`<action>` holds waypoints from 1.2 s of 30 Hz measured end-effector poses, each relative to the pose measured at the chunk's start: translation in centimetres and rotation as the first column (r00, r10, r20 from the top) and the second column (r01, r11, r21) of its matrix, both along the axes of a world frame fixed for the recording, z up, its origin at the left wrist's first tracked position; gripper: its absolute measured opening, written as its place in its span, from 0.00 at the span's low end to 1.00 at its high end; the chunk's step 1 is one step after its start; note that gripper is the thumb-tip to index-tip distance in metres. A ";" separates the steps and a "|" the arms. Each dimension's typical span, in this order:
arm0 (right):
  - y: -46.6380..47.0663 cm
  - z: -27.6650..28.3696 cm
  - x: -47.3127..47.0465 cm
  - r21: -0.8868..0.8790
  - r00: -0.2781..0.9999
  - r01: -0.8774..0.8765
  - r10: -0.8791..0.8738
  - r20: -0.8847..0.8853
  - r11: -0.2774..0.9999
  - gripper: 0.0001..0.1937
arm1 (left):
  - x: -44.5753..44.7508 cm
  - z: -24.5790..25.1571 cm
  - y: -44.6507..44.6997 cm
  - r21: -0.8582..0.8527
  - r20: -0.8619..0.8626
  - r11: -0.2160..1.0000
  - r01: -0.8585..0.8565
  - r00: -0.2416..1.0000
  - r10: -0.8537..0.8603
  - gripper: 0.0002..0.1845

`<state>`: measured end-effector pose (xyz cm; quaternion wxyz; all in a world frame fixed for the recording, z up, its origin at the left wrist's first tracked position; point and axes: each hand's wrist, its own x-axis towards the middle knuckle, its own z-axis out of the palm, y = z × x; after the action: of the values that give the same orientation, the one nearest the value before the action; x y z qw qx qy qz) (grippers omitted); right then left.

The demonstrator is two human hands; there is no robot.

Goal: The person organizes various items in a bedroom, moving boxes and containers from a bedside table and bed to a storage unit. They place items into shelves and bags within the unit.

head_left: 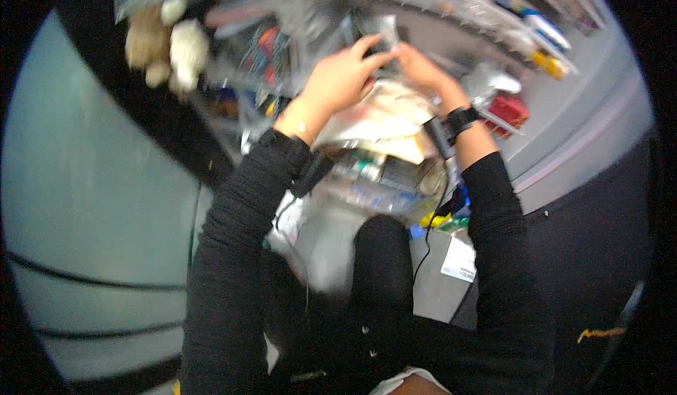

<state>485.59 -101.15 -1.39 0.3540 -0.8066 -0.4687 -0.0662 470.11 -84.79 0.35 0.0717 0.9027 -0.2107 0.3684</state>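
Note:
My left hand [341, 78] and my right hand [422, 70] meet above a clear plastic bin [370, 197]. A small pale, flat item [389, 29] is at their fingertips, held between them; blur hides what it is. My left thumb and index finger reach toward it from the left, and the right fingers are partly hidden. Just below the hands, a cream-coloured bundle [391, 115], perhaps cloth or paper, lies on top of the bin. Mixed small items show through the bin's near side. My right wrist wears a black watch or band [461, 121].
Plush toys [188, 51] sit at the upper left. Shelving [449, 12] with goods runs along the upper right, near a red box [505, 112]. Black cords [431, 231] hang beside the bin. A white printed box [459, 260] lies on the floor, right of my knee.

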 end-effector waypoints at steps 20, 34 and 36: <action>-5.0 0.6 4.6 -0.572 0.978 0.202 -0.133 0.160 0.795 0.20 | -45.2 -35.2 9.7 -0.608 -0.783 -0.487 -0.627 0.573 0.240 0.09; 0.4 -19.1 -29.0 -0.311 0.882 -0.462 0.394 -0.258 0.831 0.14 | -37.2 -45.9 9.1 -0.511 -0.735 -0.318 -0.799 0.598 -0.320 0.10; 1.2 -20.9 -30.4 -0.295 0.785 -0.564 0.391 -0.481 0.771 0.12 | -40.2 -47.9 6.9 -0.368 -0.751 -0.303 -0.879 0.473 -0.460 0.12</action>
<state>455.24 -99.99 -22.31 0.2615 -0.7100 -0.5839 0.2941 429.89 -77.91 -47.56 0.7110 0.5193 0.4687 -0.0715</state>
